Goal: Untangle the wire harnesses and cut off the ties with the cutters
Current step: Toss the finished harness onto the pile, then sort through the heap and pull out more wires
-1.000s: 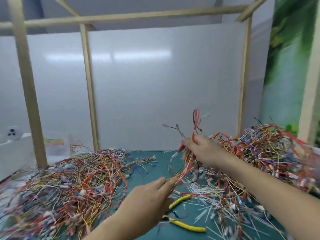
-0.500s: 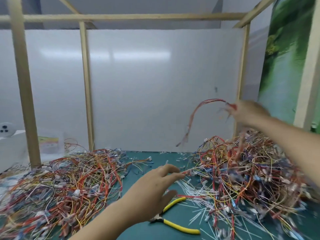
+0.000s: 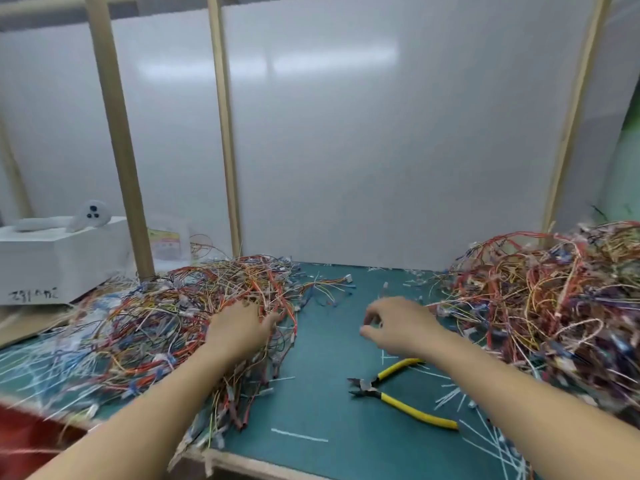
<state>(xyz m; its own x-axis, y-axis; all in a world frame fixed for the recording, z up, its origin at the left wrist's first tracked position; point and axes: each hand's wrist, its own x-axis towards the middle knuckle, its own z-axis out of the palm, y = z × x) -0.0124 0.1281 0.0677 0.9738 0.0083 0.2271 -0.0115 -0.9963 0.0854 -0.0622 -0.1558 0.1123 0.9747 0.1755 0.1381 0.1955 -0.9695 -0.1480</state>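
Right hand [image 3: 398,327] returns empty, fingers loosely curled; left hand [image 3: 239,329], fingers hidden, digs into light, floppy, snagging harnesses [image 3: 156,313], best pinched one bundle at a time.

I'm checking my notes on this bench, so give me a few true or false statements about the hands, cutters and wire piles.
1. The cutters lie on the green mat. True.
2. The right hand holds the cutters. False: it hovers empty above the mat.
3. The left hand reaches into the left wire pile. True.
4. The cutters' handles are red. False: they are yellow.
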